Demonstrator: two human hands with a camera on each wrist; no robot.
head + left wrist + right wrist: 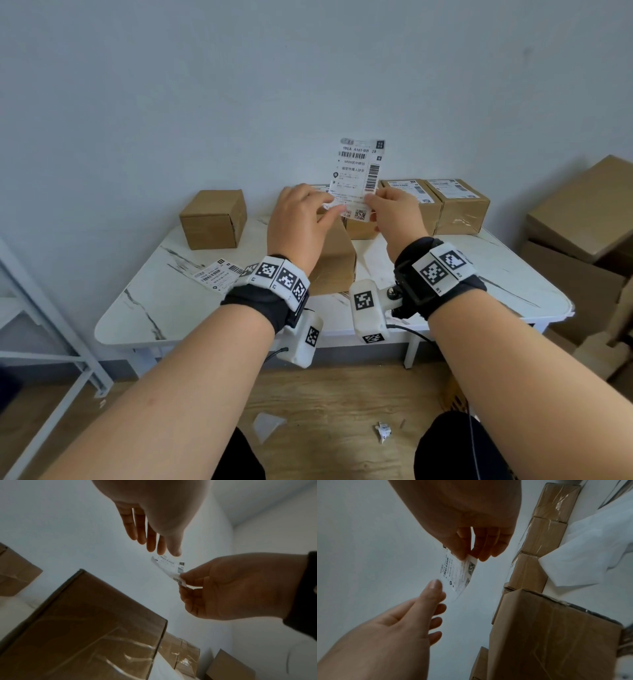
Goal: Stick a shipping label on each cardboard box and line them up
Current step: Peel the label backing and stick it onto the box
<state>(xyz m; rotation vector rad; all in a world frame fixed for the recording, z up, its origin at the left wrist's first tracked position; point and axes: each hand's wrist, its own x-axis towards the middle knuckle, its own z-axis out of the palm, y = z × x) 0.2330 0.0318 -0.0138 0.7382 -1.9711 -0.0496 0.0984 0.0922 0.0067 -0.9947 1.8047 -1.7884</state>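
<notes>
A shipping label (358, 178) is pinched by the right hand (397, 214) above the unlabelled box (334, 260); the left hand (298, 222), fingers extended, is held beside it.

Open tabletop (144, 308) lies at front left, broken only by a loose label (219, 274). A box (334, 263) sits dead centre, a row of boxes (455, 205) blocks the back right, and a lone box (214, 219) guards back left.

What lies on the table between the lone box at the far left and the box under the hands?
In the head view, one loose label lies flat on the table between the lone box and the middle box. The rest is bare tabletop.
</notes>
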